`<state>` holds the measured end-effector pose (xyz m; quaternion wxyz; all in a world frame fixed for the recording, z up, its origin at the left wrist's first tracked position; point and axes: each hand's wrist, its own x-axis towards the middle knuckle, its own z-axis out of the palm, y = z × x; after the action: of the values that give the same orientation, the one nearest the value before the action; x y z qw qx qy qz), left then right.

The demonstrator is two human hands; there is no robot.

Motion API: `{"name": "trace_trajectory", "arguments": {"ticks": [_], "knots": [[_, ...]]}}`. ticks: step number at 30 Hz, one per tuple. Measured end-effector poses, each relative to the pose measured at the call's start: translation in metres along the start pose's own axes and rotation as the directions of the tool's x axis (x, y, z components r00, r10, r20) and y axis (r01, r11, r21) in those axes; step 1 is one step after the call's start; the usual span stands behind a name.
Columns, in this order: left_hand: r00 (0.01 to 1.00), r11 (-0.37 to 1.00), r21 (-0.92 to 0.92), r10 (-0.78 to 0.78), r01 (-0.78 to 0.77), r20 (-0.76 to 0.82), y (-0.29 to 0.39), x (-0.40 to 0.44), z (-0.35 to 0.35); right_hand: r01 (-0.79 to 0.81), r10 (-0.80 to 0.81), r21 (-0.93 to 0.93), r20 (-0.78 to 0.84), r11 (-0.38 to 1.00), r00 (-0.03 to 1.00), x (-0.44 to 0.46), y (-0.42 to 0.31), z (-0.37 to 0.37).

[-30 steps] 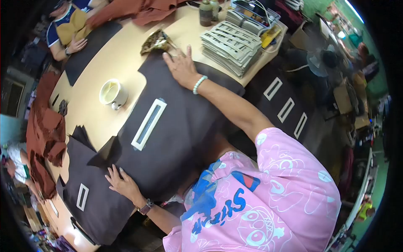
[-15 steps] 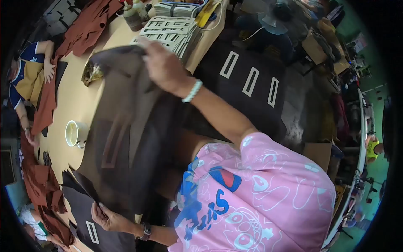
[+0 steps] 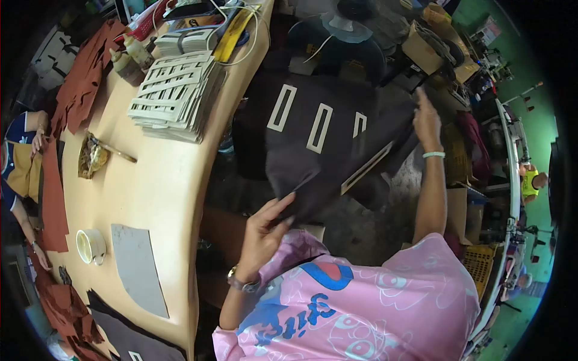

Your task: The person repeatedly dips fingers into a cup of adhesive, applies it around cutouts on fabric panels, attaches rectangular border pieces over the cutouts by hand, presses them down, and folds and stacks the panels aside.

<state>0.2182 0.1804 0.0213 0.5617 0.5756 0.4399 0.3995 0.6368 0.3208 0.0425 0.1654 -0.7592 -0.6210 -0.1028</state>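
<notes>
My left hand, with a watch at the wrist, pinches the near corner of a dark brown sheet between thumb and fingers. My right hand, wearing a pale bracelet, grips the sheet's far right edge; its fingers are slightly blurred. The sheet stretches slantwise between both hands, with a pale rectangular frame along it seen at a steep angle. Beneath and beyond it lies another dark piece bearing pale rectangular frames, one partly covered by the held sheet.
The wooden table at left carries a stack of pale cut-out pieces, bottles, a brush, a white cup, a grey sheet and dark pieces. A fan stands beyond. A co-worker is opposite.
Both hands have carried the dark sheet from above the table rightward over the dark piece with frames. The grey sheet on the table is uncovered. My view has shifted right.
</notes>
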Motion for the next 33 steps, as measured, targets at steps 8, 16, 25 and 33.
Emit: {"name": "trace_trajectory", "arguments": {"ticks": [8, 16, 25, 33], "knots": [[0.941, 0.856, 0.514, 0.222, -0.061, -0.257, -0.066, 0.04, 0.029, 0.141, -0.12, 0.149, -0.144, 0.979, 0.982, 0.064, -0.02, 0.137], [0.788, 0.907, 0.358, 0.048, 0.223, -0.613, -0.117, 0.051, 0.016, 0.377, -0.26, 0.378, -0.326, 0.846, 0.909, 0.12, -0.159, 0.219], [0.692, 0.885, 0.328, 0.008, 0.332, -0.722, -0.149, 0.084, 0.005, 0.41, -0.267, 0.391, -0.37, 0.824, 0.89, 0.171, -0.212, 0.264], [0.656, 0.86, -0.034, -0.413, 0.509, -0.632, -0.164, 0.092, -0.009, 0.263, -0.216, 0.306, -0.178, 0.915, 0.96, 0.163, -0.231, 0.305]]}}
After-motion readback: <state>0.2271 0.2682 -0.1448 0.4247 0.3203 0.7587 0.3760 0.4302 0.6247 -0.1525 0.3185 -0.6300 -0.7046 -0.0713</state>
